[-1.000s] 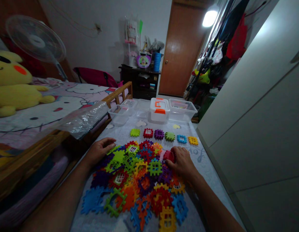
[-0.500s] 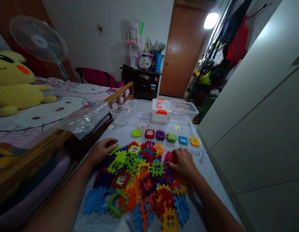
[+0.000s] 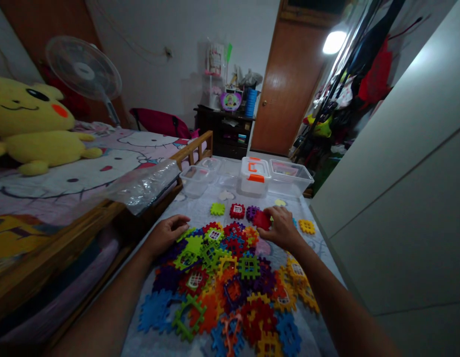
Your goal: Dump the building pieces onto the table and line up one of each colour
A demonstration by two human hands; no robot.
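Note:
A heap of colourful interlocking plastic tiles lies on a pale cloth-covered table. My right hand is closed on a red tile and holds it just above the far edge of the heap, near a row of single tiles: a green tile, a red window tile, a purple tile and a yellow tile. My left hand rests at the heap's left edge, fingers loosely curled on the tiles there.
Clear plastic boxes and a white box with orange clasps stand at the table's far end. A bed with a wooden rail, a plastic bag and a yellow plush lies left. A white cupboard is right.
My right hand has lifted the red tile off the heap and carried it away from me toward the row of single tiles. The left hand has stayed at the heap's edge.

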